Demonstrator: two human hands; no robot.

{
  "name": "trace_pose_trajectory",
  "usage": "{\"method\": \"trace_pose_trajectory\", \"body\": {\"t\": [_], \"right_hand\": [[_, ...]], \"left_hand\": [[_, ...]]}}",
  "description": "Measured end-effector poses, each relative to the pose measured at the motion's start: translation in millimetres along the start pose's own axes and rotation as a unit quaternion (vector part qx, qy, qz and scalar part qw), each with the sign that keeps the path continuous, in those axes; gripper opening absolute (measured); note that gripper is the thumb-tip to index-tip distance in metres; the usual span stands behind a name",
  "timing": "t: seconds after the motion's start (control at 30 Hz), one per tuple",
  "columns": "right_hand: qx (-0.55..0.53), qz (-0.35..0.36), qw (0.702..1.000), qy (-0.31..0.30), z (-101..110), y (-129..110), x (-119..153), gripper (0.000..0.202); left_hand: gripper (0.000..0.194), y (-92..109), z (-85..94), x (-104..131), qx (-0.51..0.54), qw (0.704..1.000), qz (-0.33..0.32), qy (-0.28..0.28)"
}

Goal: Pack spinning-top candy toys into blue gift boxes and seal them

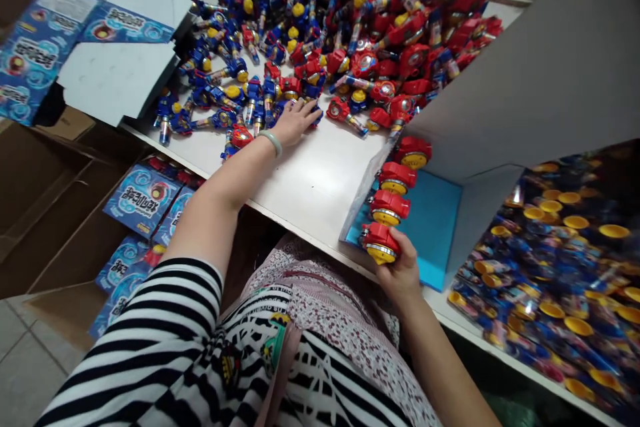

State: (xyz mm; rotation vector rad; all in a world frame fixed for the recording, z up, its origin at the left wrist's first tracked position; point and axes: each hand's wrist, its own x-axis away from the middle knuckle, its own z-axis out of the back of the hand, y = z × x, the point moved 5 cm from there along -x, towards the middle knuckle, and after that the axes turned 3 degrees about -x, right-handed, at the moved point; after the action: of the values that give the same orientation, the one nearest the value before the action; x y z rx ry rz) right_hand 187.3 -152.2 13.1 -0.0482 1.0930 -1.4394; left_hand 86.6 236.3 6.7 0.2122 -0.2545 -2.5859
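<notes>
My left hand (299, 121), with a pale bangle at its wrist, reaches over the table. Its fingers are stretched out on a blue toy (316, 116) at the near edge of the pile. At the front of an open box with a blue inner floor (440, 220), my right hand (404, 273) has its fingers against a red toy with a yellow knob (381, 243). That toy is the nearest in a row of similar red toys (395, 177) along the box's left wall. The palm side of my right hand is hidden.
Blue toys (220, 97) and red toys (410, 27) lie heaped across the white table (310, 180). An opened printed box (115, 33) sits at the left corner. Packed boxes (143, 197) stand in a carton below. Yellow-capped items (555, 273) fill the right side.
</notes>
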Motion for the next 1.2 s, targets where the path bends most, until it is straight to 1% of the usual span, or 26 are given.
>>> {"method": "trace_pose_trajectory", "body": {"t": [0.07, 0.1, 0.13, 0.17, 0.2, 0.27, 0.3, 0.33, 0.37, 0.4, 0.43, 0.5, 0.53, 0.6, 0.63, 0.73, 0.83, 0.9, 0.97, 1.0, 1.03, 1.07, 1.1, 1.13, 1.17, 1.2], "right_hand": [[-0.020, -0.037, 0.996, -0.080, 11.0, 0.8, -3.2, 0.080], [-0.033, -0.061, 0.990, -0.122, 19.7, 1.4, -5.1, 0.082], [-0.054, -0.082, 0.985, -0.145, 31.2, 1.5, -7.9, 0.083], [-0.079, -0.100, 0.983, -0.135, 45.5, 1.2, -12.8, 0.080], [-0.102, -0.118, 0.983, -0.092, 61.3, 1.0, -20.0, 0.073], [-0.127, -0.150, 0.980, 0.037, 88.0, 0.3, -39.7, 0.054], [-0.129, -0.158, 0.976, 0.080, 93.5, -1.4, -52.9, 0.047], [-0.125, -0.159, 0.975, 0.093, 92.0, -4.0, -69.2, 0.043], [-0.119, -0.152, 0.978, 0.079, 84.3, -7.2, -88.6, 0.041], [-0.125, -0.130, 0.983, 0.043, 71.1, -11.2, -110.1, 0.040], [-0.125, -0.108, 0.986, 0.013, 56.3, -14.4, -131.9, 0.038], [-0.134, -0.074, 0.988, -0.014, 27.5, -18.1, -171.8, 0.032], [-0.142, -0.062, 0.988, -0.022, 14.6, -19.4, -188.2, 0.031], [-0.160, -0.048, 0.985, -0.043, -4.7, -22.1, -211.0, 0.029], [-0.160, -0.042, 0.984, -0.059, -10.4, -23.4, -216.8, 0.029], [-0.130, -0.023, 0.986, -0.100, -10.7, -20.7, -216.6, 0.027], [-0.097, -0.028, 0.991, -0.088, 2.3, -0.3, -209.2, 0.027], [-0.094, -0.045, 0.993, -0.061, 5.0, 16.8, -210.3, 0.039], [-0.100, -0.057, 0.992, -0.055, -3.5, 25.6, -216.4, 0.068], [-0.103, -0.058, 0.991, -0.059, -10.0, 25.0, -220.1, 0.081], [-0.102, -0.058, 0.991, -0.058, -15.1, 21.3, -223.2, 0.088], [-0.095, -0.052, 0.993, -0.046, -16.7, 15.2, -225.1, 0.088], [-0.082, -0.042, 0.995, -0.025, -13.3, 7.5, -225.2, 0.084], [-0.063, -0.024, 0.998, 0.009, -3.8, -0.5, -222.8, 0.077], [-0.039, -0.005, 0.998, 0.050, 11.2, -7.4, -217.6, 0.073], [-0.013, 0.013, 0.995, 0.095, 30.7, -11.8, -209.5, 0.072]], "left_hand": [[0.066, 2.7, -4.0, -7.7, -0.006, 1.000, 0.012, 0.010], [0.061, 3.6, -5.3, -9.3, -0.003, 1.000, 0.020, 0.017], [0.056, 4.4, -5.7, -9.4, 0.004, 0.999, 0.027, 0.025], [0.050, 5.1, -5.1, -8.5, 0.018, 0.999, 0.032, 0.032], [0.043, 5.5, -2.9, -6.9, 0.037, 0.998, 0.038, 0.041], [0.029, 4.4, 7.1, -3.8, 0.087, 0.992, 0.056, 0.073], [0.026, 3.9, 14.2, -3.3, 0.112, 0.987, 0.063, 0.095], [0.026, 4.2, 21.7, -3.9, 0.130, 0.983, 0.062, 0.114], [0.031, 5.9, 28.3, -6.0, 0.139, 0.981, 0.052, 0.127], [0.040, 9.2, 32.9, -9.4, 0.137, 0.982, 0.034, 0.126], [0.051, 13.8, 34.2, -13.9, 0.124, 0.986, 0.013, 0.108], [0.077, 22.7, 27.5, -23.5, 0.081, 0.996, -0.002, 0.038], [0.087, 25.7, 21.1, -27.8, 0.058, 0.998, 0.008, -0.001], [0.094, 29.3, 7.2, -34.6, 0.027, 0.997, 0.038, -0.055], [0.092, 30.0, 1.5, -37.4, 0.019, 0.997, 0.048, -0.064], [0.074, 30.1, -6.5, -41.8, 0.029, 0.998, 0.040, -0.038], [0.065, 34.7, 1.0, -34.8, 0.115, 0.993, 0.017, 0.017], [0.067, 46.2, 15.9, -23.4, 0.235, 0.967, 0.041, 0.086], [0.071, 70.5, 33.7, -11.1, 0.364, 0.919, 0.057, 0.140], [0.072, 87.3, 42.9, -6.8, 0.416, 0.897, 0.044, 0.145], [0.071, 104.9, 52.6, -4.2, 0.453, 0.881, 0.017, 0.137], [0.069, 120.3, 62.9, -2.6, 0.474, 0.871, -0.018, 0.123], [0.066, 130.3, 73.5, -1.2, 0.478, 0.869, -0.053, 0.113], [0.062, 132.6, 83.7, 0.6, 0.467, 0.874, -0.076, 0.112], [0.059, 126.1, 92.4, 3.3, 0.444, 0.884, -0.080, 0.121], [0.056, 111.4, 98.7, 7.4, 0.409, 0.900, -0.063, 0.139]]}}
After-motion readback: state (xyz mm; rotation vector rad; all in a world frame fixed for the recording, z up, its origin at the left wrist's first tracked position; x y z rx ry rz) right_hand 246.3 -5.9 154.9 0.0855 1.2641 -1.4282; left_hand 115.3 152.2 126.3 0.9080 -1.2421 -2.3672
